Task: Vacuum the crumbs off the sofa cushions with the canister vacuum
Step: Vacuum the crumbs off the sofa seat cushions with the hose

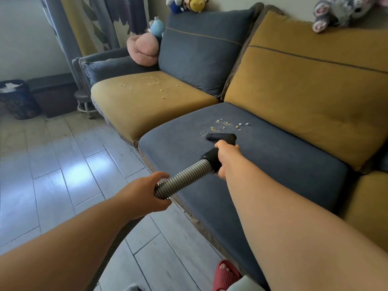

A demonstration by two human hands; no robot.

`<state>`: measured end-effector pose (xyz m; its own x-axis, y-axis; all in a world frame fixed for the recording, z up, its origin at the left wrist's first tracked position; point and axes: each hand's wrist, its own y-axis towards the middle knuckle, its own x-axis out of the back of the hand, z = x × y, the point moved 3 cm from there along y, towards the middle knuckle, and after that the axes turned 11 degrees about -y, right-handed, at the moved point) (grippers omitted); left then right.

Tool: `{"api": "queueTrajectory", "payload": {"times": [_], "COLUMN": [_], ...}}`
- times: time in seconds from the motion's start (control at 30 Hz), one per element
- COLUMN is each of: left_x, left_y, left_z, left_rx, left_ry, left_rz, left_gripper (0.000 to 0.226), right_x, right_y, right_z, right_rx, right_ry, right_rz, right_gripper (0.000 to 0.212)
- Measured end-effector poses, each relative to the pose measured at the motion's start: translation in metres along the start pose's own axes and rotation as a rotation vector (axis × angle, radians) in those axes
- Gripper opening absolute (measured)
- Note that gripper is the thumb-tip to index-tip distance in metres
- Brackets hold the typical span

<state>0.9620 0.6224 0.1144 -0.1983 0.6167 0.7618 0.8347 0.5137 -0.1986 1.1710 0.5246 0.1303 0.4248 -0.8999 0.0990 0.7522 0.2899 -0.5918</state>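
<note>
Right grip (225, 157) grasping nozzle (221, 137), left grip (144, 194) grasping hose (184, 177); bin (20, 106) holds white paper (8, 87).

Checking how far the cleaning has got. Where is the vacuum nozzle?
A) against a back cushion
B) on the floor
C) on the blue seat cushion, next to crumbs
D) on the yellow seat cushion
C: the nozzle sits on the blue seat cushion just short of its crumbs, gripped by the right hand, while the left hand holds the hose.
</note>
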Motion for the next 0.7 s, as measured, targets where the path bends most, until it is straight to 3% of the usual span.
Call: {"api": "queueTrajectory", "payload": {"times": [0.47,0.7], "left_x": [0.008,-0.004], "left_y": [0.014,0.025], "left_z": [-0.008,-0.037], "left_rx": [-0.022,-0.012], "left_ry": [-0.146,-0.151], "left_rz": [0.014,0.059], "left_gripper": [0.051,0.046], "right_x": [-0.018,0.015], "right_y": [0.005,0.0], "right_z": [0.009,0.009], "right_rx": [-0.019,-0.057], "right_ry": [-0.022,0.02], "right_rz": [0.034,-0.105], "right_gripper": [0.074,0.076]}}
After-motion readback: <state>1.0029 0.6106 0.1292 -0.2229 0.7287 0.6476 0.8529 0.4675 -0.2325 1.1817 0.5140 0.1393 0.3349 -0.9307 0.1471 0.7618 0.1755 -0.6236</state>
